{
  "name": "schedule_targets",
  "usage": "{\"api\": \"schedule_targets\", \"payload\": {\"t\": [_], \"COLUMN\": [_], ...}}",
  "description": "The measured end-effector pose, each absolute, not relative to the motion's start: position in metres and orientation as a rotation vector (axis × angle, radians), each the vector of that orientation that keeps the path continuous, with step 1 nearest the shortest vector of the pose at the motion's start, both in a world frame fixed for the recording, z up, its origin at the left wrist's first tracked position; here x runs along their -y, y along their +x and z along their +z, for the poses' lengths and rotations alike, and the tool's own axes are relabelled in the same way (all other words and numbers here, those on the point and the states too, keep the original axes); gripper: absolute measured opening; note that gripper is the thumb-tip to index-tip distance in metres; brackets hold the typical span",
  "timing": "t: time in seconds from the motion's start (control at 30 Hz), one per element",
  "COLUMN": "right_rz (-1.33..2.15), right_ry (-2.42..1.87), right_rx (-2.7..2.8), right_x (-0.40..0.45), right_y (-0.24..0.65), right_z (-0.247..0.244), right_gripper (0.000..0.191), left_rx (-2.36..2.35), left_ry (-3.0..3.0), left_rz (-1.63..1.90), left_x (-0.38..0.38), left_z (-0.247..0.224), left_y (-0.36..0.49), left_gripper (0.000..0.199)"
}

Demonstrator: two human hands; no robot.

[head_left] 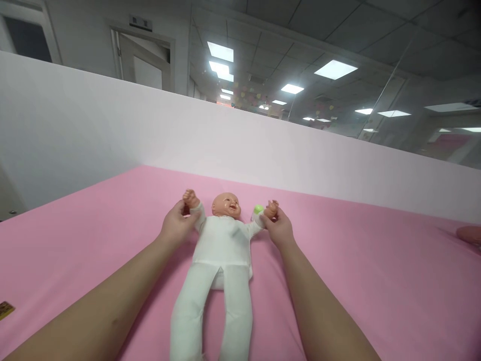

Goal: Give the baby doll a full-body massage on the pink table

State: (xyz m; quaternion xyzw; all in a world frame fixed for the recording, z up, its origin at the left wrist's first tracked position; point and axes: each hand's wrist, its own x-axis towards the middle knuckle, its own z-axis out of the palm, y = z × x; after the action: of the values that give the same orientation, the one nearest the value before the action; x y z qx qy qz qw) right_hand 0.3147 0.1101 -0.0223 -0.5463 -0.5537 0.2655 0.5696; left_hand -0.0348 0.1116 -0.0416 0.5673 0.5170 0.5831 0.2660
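Observation:
A baby doll (224,243) with a white cloth body lies on its back on the pink sheet (338,260), its head away from me and its legs toward me. Its two arms are spread out and raised beside the head. My left hand (176,220) pinches the doll's arm on the left, just below the small plastic hand. On the other side my right hand (280,228) grips the other arm near the wrist. Close by the right-hand arm, a bright green round object (258,208) shows in part; its kind is unclear.
A white wall panel (233,140) runs behind the pink surface, with glass (319,100) above it. At the far right edge a reddish-brown object (469,234) is partly in view. A small yellow and black label (6,310) lies at the left edge.

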Motion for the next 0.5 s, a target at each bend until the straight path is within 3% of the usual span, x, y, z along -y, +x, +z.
{"api": "schedule_targets", "payload": {"t": [0.13, 0.23, 0.4, 0.5], "right_rz": [0.555, 0.551, 0.554, 0.541], "right_ry": [-1.104, -1.115, -1.177, -1.2], "right_rx": [1.711, 2.056, 2.349, 2.385], "right_x": [-0.084, -0.065, -0.05, -0.048], "right_y": [0.282, 0.267, 0.262, 0.261], "right_z": [-0.006, 0.005, 0.018, 0.02], "right_gripper": [0.045, 0.047, 0.046, 0.04], "left_rx": [-1.287, -1.278, -1.228, -1.255], "left_ry": [1.908, 2.219, 2.444, 2.461], "left_rz": [1.33, 1.034, 0.779, 0.684], "left_x": [-0.089, -0.083, -0.086, -0.084], "left_z": [-0.025, -0.018, -0.014, -0.009], "left_y": [-0.019, -0.017, -0.025, -0.024], "left_gripper": [0.044, 0.036, 0.056, 0.051]}}
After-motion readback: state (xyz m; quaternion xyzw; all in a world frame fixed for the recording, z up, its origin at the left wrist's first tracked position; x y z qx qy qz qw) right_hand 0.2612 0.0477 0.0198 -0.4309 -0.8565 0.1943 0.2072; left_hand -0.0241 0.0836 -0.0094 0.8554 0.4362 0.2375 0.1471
